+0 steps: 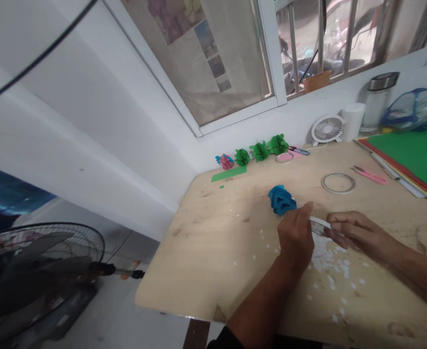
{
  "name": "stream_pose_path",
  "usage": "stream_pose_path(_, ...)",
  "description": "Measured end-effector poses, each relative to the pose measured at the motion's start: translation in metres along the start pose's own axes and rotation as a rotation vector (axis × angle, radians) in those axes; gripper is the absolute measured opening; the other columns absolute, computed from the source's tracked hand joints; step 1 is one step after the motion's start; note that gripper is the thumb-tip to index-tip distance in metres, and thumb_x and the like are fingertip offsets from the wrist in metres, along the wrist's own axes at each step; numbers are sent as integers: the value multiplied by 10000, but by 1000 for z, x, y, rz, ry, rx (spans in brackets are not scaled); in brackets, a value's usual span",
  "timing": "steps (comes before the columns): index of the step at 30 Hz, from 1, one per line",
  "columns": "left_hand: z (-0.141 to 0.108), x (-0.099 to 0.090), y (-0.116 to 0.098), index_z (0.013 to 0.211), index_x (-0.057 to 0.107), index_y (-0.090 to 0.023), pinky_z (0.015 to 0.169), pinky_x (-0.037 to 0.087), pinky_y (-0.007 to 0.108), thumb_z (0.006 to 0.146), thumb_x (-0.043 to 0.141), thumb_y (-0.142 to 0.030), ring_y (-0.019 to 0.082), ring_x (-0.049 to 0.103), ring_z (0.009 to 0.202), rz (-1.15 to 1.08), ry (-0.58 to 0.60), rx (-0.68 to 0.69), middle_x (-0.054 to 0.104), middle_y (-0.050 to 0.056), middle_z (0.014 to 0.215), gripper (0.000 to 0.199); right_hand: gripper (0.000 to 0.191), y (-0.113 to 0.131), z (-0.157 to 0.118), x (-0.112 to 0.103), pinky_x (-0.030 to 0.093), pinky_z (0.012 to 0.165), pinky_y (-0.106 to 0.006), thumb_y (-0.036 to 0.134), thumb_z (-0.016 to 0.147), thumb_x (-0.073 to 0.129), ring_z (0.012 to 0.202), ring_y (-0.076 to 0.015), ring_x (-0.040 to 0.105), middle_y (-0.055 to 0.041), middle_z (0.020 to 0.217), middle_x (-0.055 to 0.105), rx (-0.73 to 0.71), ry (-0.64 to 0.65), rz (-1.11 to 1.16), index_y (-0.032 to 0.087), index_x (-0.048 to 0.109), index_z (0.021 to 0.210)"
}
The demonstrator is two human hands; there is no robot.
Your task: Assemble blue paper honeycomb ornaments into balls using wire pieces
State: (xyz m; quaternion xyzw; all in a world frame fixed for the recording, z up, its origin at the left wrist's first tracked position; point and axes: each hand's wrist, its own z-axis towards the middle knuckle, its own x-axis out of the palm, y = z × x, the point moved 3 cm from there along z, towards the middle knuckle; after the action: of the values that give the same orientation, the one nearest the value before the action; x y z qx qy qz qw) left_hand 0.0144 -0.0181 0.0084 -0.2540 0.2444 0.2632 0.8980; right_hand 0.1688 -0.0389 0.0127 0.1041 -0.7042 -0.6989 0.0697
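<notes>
A thin roll of white tape (320, 223) spans the gap between my hands above the table. My right hand (355, 230) grips its right side with bent fingers. My left hand (296, 231) is closed at the roll's left edge, its fingertips pinched together. Just beyond the left knuckles is a blue folded-paper ornament (282, 199); whether the left fingers touch it I cannot tell. Small white paper bits (330, 264) lie scattered on the wooden table (199, 252) beneath and around both hands.
Along the wall stand several green paper ornaments (260, 151) and a pink-and-blue one (225, 161). Another tape roll (338, 183), pink thread snips (369, 175), a small white fan (327, 129) and stacked coloured sheets (413, 155) are at right. A floor fan (46, 276) stands left.
</notes>
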Motion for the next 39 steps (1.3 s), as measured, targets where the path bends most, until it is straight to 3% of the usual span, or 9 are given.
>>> stream_pose_path(9, 0, 4, -6, 1252, 625, -128, 751, 575, 264, 1019, 327, -170, 167, 715, 834, 51, 16, 72, 766, 100, 955, 380, 610, 2, 0, 8, 285, 509, -291, 732, 795, 599, 465, -108, 336, 15, 434, 411, 46, -54, 3, 218, 490, 484)
stream_pose_path(12, 0, 4, -8, 1266, 612, -113, 774, 579, 270, 1015, 339, -160, 170, 716, 857, 9, 52, 80, 764, 104, 974, 374, 628, 0, 1, 10, 346, 553, -307, 743, 827, 546, 507, -136, 424, -17, 480, 492, 40, -13, -1, 212, 531, 491)
stream_pose_path(17, -1, 4, -2, 1281, 616, -152, 819, 585, 271, 1004, 350, -161, 162, 712, 873, -35, 137, -44, 764, 82, 980, 384, 580, -2, 0, 3, 432, 687, -337, 688, 878, 518, 683, -197, 563, -62, 660, 628, -1, 31, -22, 196, 649, 602)
stream_pose_path(23, 0, 3, 5, 1284, 636, -155, 806, 581, 281, 962, 389, -149, 165, 705, 820, -223, 180, -172, 767, 76, 955, 405, 482, 5, 0, -16, 505, 783, -349, 701, 801, 637, 809, -230, 635, -64, 802, 700, -51, -319, -82, 226, 715, 824)
stream_pose_path(27, 0, 5, 8, 1300, 632, -168, 781, 564, 264, 928, 417, -135, 130, 656, 679, -404, 242, -279, 757, 31, 848, 431, 477, 14, -1, -17, 570, 780, -362, 692, 729, 720, 855, -243, 698, -76, 921, 748, -158, -336, -190, 245, 734, 895)
stream_pose_path(34, -2, 10, 5, 1320, 614, -148, 716, 537, 237, 933, 440, -184, 101, 585, 584, -615, 345, -304, 735, 41, 886, 425, 235, 25, -4, -12, 599, 767, -307, 481, 882, 663, 857, -207, 740, -53, 931, 777, -501, -219, -441, 286, 778, 946)
stream_pose_path(39, -1, 10, 4, 1300, 628, -137, 671, 521, 227, 959, 429, -240, 101, 566, 561, -680, 376, -323, 677, 14, 750, 408, 168, 29, -8, -9, 591, 736, -237, 307, 922, 627, 812, -175, 750, -58, 911, 788, -600, -224, -556, 257, 785, 948)
